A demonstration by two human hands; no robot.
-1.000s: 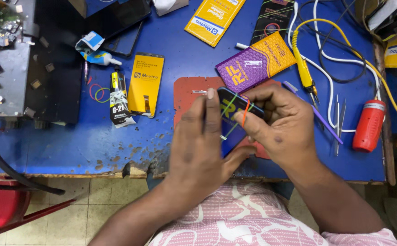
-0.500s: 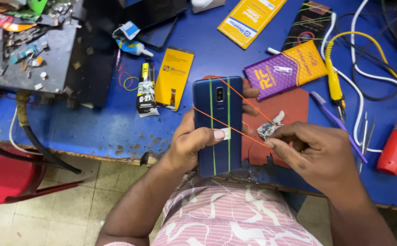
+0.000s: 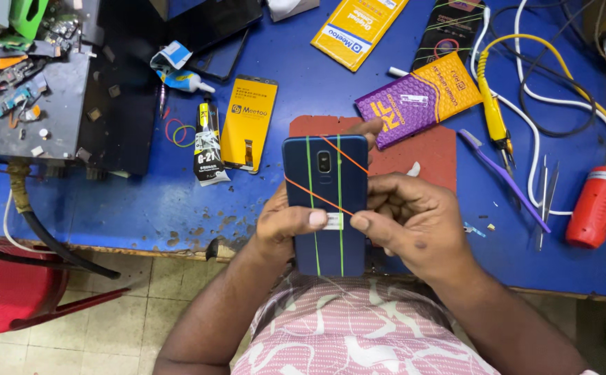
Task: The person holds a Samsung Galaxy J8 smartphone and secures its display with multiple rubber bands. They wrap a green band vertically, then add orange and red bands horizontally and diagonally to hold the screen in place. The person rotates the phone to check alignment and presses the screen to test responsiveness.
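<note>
Hidden bits first: the front face of the dark blue slab-shaped smartphone (image 3: 325, 201) points away from the camera, only its back shows. My fingers behind it are mostly covered; a few tips stick out past the top right corner. The small white sticker (image 3: 333, 221) on the back is too small to make out. The black device (image 3: 199, 28) at the top edge is cut off, and the grey cluttered tray (image 3: 25, 104) on the far left runs out of frame.

Surface: worn blue painted workbench (image 3: 122, 201), paint chipped along the near edge, with a dull red rectangular mat (image 3: 435, 149) under the phone. Tiled floor below, red plastic stool (image 3: 11, 292) lower left.

Phone: held just above the mat and the near bench edge, in front of my chest. Long axis runs away from me, camera end farthest, back cover facing up. Two green rubber bands (image 3: 313, 208) run lengthwise, orange rubber bands (image 3: 317, 198) cross diagonally.

Grip: my left hand (image 3: 285, 226) wraps the left edge, thumb pressed flat on the back. My right hand (image 3: 414, 222) clamps the right edge, thumb tip at the sticker, nearly meeting the left thumb.

Nearby: black-and-white glue tube (image 3: 208, 149) and yellow flat packet (image 3: 249, 123) to the left, purple toothbrush (image 3: 504, 179) and red cylindrical canister (image 3: 593, 207) well to the right.
</note>
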